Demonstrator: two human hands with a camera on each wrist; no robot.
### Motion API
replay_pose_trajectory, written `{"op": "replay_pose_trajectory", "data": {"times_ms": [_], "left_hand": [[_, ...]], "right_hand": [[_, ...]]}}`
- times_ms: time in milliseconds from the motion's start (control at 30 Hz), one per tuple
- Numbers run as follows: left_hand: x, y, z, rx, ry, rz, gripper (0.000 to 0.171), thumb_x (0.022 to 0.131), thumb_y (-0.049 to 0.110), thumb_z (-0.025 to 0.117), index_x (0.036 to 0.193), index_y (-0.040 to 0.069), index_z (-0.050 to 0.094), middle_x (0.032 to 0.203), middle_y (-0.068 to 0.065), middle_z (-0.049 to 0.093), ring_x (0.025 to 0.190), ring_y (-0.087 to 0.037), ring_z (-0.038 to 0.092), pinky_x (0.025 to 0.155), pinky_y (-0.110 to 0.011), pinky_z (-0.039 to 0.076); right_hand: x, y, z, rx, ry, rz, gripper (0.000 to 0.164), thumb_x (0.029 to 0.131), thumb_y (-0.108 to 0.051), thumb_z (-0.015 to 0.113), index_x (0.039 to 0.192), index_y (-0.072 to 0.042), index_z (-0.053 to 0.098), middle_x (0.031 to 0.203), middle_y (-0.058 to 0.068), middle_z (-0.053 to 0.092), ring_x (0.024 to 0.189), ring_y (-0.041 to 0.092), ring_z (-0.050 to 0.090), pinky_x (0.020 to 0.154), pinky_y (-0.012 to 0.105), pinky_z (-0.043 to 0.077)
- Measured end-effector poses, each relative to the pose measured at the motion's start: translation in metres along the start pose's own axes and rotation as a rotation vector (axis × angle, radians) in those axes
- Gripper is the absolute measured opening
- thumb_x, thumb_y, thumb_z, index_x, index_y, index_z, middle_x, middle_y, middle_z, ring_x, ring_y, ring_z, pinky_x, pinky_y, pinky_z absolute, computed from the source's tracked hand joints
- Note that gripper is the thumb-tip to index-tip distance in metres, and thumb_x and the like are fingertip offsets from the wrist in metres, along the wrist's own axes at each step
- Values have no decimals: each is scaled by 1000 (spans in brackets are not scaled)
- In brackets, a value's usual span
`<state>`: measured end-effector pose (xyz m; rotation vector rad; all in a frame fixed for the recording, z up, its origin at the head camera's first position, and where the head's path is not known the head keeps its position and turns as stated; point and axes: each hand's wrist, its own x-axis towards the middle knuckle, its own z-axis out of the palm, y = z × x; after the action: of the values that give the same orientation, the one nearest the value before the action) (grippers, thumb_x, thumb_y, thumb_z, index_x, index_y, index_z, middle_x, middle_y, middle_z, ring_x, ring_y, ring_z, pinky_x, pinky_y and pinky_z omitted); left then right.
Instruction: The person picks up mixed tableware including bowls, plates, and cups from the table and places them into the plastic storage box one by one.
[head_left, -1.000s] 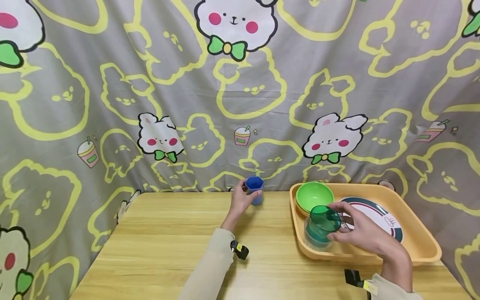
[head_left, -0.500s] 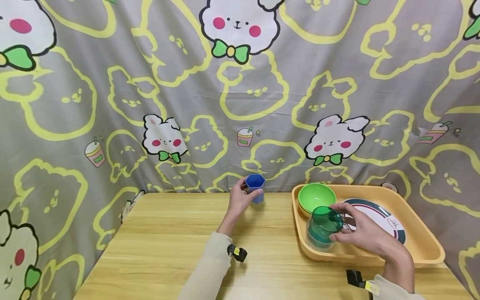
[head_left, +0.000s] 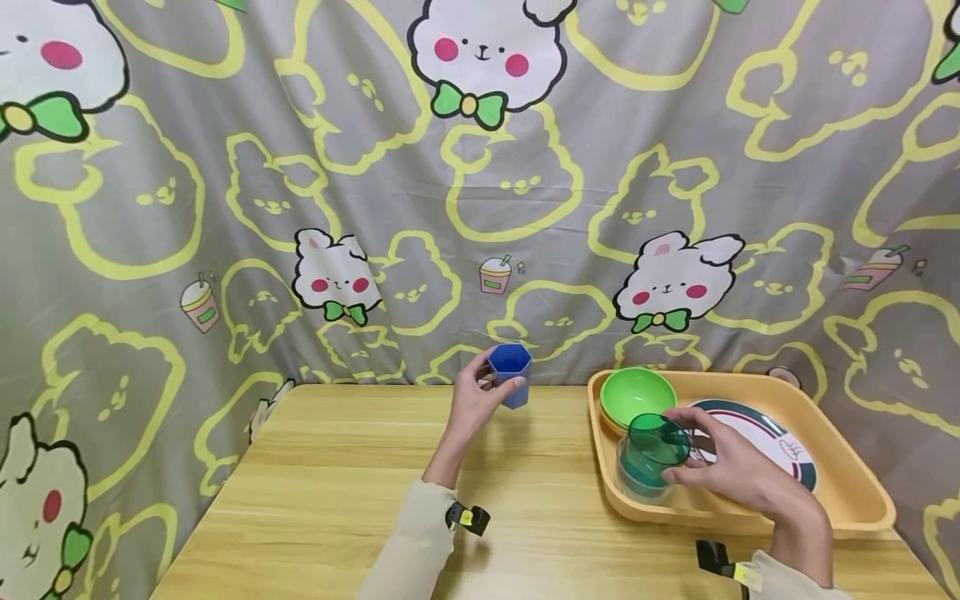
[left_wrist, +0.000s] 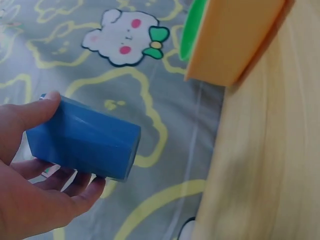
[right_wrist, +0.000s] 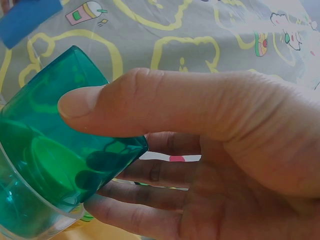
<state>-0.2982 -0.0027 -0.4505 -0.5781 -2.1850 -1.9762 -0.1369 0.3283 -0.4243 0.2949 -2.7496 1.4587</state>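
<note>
My left hand (head_left: 474,402) grips a blue six-sided cup (head_left: 514,394), thumb on one side and fingers on the other. In the left wrist view that cup (left_wrist: 85,137) is raised off the table. A see-through green cup (head_left: 658,440) is pinched in my right hand (head_left: 742,462), tilted over the left front of the orange tray (head_left: 855,504). Its lower end sits inside a clear cup (head_left: 643,490). The right wrist view shows my thumb (right_wrist: 82,102) on the green cup's side, with the clear cup's rim (right_wrist: 55,220) around its lower part.
Stacked bowls, the top one green (head_left: 637,398), stand in the tray's back left corner. Behind my right hand a white plate with a dark green rim (head_left: 806,475) lies in the tray. Wooden tabletop (head_left: 337,467) spreads to the left. A patterned curtain (head_left: 405,192) hangs behind.
My left hand has lifted the blue cup slightly. My right hand stays at the tray with the green cup. The whole head view has shifted a little.
</note>
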Motion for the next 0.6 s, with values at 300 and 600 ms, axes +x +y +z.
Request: {"op": "replay_pose_trajectory", "data": {"times_ms": [300, 600], "left_hand": [[-26, 54, -12, -42, -46, 33, 58, 89, 2, 79, 141, -8, 55, 132, -31, 59, 119, -48, 58, 101, -62, 50], [-30, 51, -15, -38, -72, 20, 60, 88, -1, 79, 142, -8, 54, 133, -30, 59, 118, -48, 59, 101, -60, 51]], "right_hand": [[0, 1, 1, -11, 14, -20, 75, 82, -14, 87, 140, 9, 45, 133, 23, 55, 119, 41, 59, 84, 24, 57], [0, 2, 1, -8, 15, -19, 76, 82, -13, 88, 140, 9, 45, 133, 24, 55, 121, 45, 57, 84, 21, 57]]}}
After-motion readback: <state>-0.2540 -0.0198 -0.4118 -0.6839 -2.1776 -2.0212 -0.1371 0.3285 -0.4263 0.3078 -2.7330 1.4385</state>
